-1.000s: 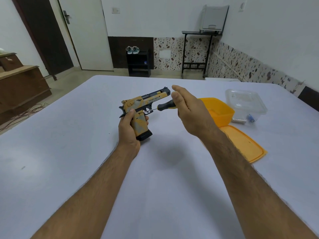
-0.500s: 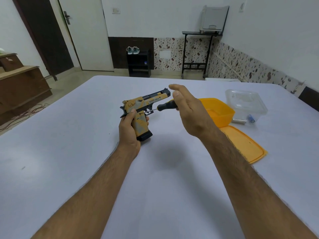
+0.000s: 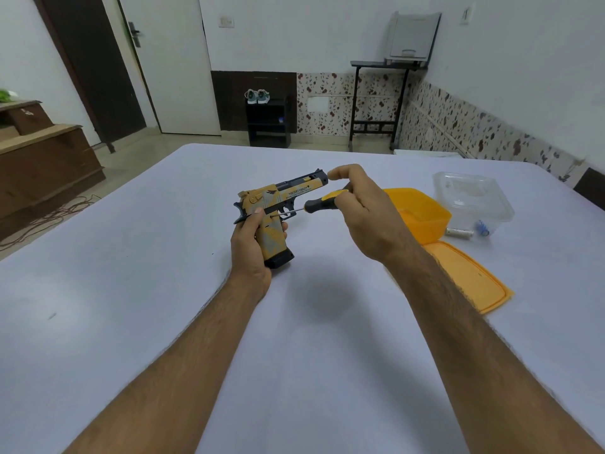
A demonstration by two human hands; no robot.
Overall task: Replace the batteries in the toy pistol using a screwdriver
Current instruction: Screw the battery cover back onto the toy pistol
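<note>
My left hand (image 3: 251,247) grips the handle of a yellow, grey and black toy pistol (image 3: 281,204), held upright above the table with its barrel pointing right and away. In my right hand (image 3: 363,211) is a screwdriver (image 3: 319,203) with a black and yellow handle, held by the fingertips. Its thin metal shaft points left and its tip rests against the top of the pistol's grip. A battery (image 3: 460,232) lies on the table at the right, beside the clear box.
The white table (image 3: 163,290) fills the view. To the right sit an orange tub (image 3: 422,214), its orange lid (image 3: 471,276) flat on the table, and a clear plastic box (image 3: 471,198) with a small blue object (image 3: 484,229) at its base.
My right fingers have shifted around the screwdriver handle, uncovering more of it. The pistol and my left hand have stayed almost still.
</note>
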